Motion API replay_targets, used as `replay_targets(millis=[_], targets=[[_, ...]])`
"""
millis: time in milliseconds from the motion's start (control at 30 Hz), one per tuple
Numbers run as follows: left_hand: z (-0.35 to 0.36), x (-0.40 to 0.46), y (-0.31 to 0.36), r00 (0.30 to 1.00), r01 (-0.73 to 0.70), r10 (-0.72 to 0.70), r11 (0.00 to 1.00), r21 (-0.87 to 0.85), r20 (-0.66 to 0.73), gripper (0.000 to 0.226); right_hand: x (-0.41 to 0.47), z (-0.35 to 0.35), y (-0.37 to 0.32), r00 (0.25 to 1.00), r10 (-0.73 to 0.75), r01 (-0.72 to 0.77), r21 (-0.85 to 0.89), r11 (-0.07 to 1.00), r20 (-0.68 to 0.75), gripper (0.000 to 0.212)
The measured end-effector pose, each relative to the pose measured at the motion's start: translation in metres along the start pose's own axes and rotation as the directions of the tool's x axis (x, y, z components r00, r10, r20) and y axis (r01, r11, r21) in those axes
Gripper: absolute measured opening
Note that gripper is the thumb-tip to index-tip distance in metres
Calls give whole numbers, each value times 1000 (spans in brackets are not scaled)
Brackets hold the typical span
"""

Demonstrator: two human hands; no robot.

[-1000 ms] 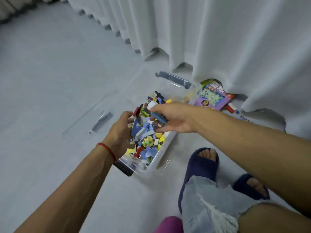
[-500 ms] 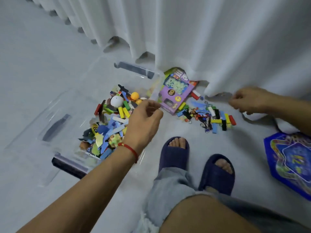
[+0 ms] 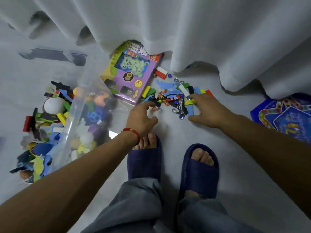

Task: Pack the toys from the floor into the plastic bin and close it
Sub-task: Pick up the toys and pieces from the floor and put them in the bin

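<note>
Legible marking is scarce. The purple toy box (image 3: pixel 130 74), lying on the floor at the curtain's hem, carries large white characters along its far edge; the curtain covers part of them and they cannot be read with certainty. Small round stickers on the same box face are too blurred to read. The blue game board (image 3: pixel 284 116) at the right shows a yellow figure resembling "7". Nothing else is readable.

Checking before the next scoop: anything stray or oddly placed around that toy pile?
Yes. A purple toy box lies with its far end tucked under the white curtain, and a marble sits beneath the hem, apart from the loose toys. Easy to miss.
</note>
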State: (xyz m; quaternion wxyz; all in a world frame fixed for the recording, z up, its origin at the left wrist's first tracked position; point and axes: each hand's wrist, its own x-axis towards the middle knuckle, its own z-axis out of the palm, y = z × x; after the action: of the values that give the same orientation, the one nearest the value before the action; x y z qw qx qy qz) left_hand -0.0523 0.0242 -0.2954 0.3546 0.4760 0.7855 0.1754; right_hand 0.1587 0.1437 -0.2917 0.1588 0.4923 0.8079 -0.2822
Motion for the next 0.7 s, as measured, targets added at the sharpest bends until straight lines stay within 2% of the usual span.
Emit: replay_targets(millis=[100, 200, 333, 467, 700], targets=[[9, 28, 1, 987, -154, 162, 950, 270, -8, 56, 30, 9, -9, 990, -107, 102, -62, 993, -88, 87], [16, 51, 2, 975, -187, 219, 888, 421, -29, 61, 57, 12, -20, 976, -189, 176, -118, 977, -109, 76], [23, 75, 2, 968, -184, 243, 850, 494, -59, 56, 83, 17, -30, 981, -169, 145, -212, 966, -97, 61], [28, 89, 1, 961, -174, 259, 837, 519, -96, 40, 97, 21, -36, 969, -175, 126, -262, 957, -174, 49], [26, 99, 3, 966, -162, 244, 837, 523, -91, 28, 98, 25, -45, 980, -103, 46, -310, 950, -170, 43]])
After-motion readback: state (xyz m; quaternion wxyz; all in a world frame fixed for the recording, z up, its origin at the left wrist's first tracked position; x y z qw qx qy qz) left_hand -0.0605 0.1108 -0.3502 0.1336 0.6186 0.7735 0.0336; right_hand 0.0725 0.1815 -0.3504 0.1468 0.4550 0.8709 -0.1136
